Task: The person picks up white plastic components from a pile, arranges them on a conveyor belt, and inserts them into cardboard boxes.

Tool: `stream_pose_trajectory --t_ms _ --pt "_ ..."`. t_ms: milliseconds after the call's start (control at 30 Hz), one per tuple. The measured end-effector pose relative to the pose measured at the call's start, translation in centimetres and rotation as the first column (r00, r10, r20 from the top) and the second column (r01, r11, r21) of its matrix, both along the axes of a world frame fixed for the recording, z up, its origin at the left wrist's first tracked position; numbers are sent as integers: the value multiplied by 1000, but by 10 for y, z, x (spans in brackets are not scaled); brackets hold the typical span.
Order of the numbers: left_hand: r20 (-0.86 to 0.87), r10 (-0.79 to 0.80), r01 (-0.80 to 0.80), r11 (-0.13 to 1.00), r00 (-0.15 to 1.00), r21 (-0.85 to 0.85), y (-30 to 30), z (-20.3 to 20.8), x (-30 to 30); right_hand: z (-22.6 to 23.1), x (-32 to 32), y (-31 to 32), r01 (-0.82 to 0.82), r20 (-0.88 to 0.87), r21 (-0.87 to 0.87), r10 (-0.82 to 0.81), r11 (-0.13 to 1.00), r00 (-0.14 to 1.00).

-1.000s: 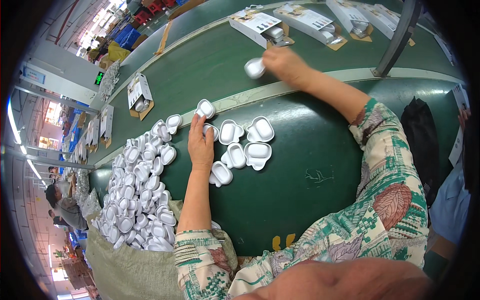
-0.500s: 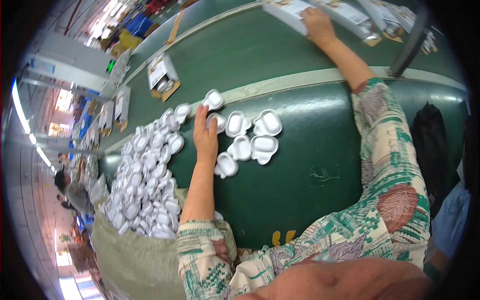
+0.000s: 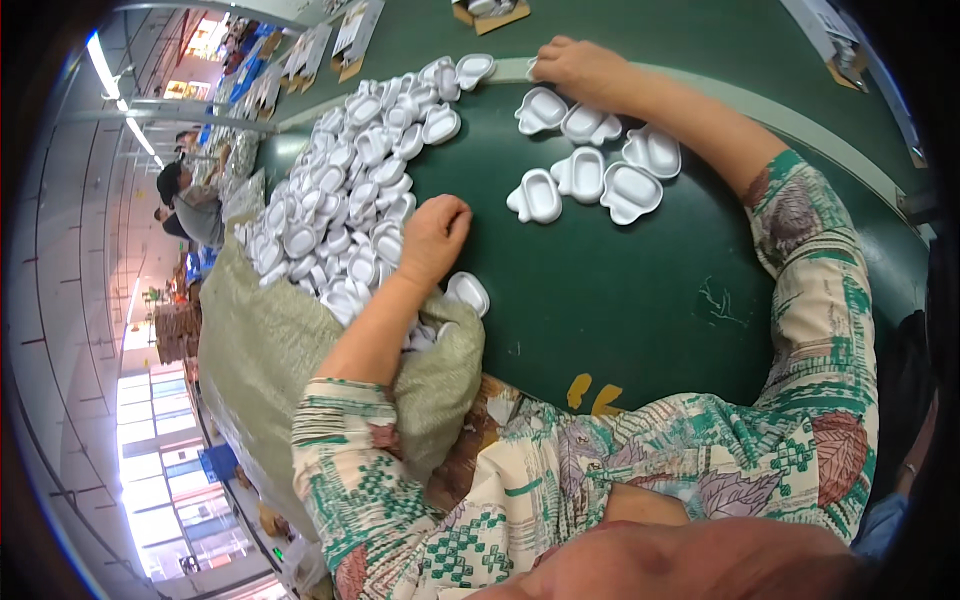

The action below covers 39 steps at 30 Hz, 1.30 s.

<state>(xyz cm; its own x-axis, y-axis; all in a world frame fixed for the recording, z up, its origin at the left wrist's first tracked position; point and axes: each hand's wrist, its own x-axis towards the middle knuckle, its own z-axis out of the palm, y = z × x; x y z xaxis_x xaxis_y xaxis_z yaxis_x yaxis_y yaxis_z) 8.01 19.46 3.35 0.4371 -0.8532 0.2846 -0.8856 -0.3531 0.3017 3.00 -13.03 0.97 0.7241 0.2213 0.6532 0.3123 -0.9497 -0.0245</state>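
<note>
Several small white moulded dishes with lobed outlines lie loosely grouped on the green tabletop, one dish (image 3: pixel 632 192) among them. My right hand (image 3: pixel 582 72) reaches to the far edge of the table, its fingers bent down over another dish, of which only a white sliver shows at the fingertips. A heap of the same white dishes (image 3: pixel 370 150) spreads along the left. Beside it my left hand (image 3: pixel 437 240) is curled closed; whatever its fingers might hold is hidden. One loose dish (image 3: pixel 468 293) rests just below this hand.
A pale green woven sack (image 3: pixel 270 350) with more dishes lies under my left forearm. Beyond a pale rail runs a green belt (image 3: pixel 620 30) carrying open boxes, one box (image 3: pixel 835 45) at the upper right. Another person (image 3: pixel 195 200) works at the far left.
My right hand has left a box on the belt and come back to the grouped dishes. The left hand has moved from those dishes back beside the heap and curled. The view has shifted.
</note>
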Motion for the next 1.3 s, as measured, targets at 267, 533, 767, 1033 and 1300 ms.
stream_pose_trajectory --t_ms 267,533,767,1033,1300 --pt "356 -21 -258 648 934 717 55 56 8 -5 -16 7 35 -19 6 -35 999 999" --pt "303 -200 -188 449 932 874 72 60 -21 3 -35 7 101 -36 -21 -101 995 994" --pt "289 -138 -236 308 947 922 68 64 -36 16 -40 4 120 -68 -20 -121 993 990" --pt "121 -408 -29 224 905 974 80 58 -54 -3 -35 -11 159 131 44 -163 986 978" --pt "299 -351 -243 196 887 950 89 29 -46 11 -96 -75 474 138 -109 -459 874 878"
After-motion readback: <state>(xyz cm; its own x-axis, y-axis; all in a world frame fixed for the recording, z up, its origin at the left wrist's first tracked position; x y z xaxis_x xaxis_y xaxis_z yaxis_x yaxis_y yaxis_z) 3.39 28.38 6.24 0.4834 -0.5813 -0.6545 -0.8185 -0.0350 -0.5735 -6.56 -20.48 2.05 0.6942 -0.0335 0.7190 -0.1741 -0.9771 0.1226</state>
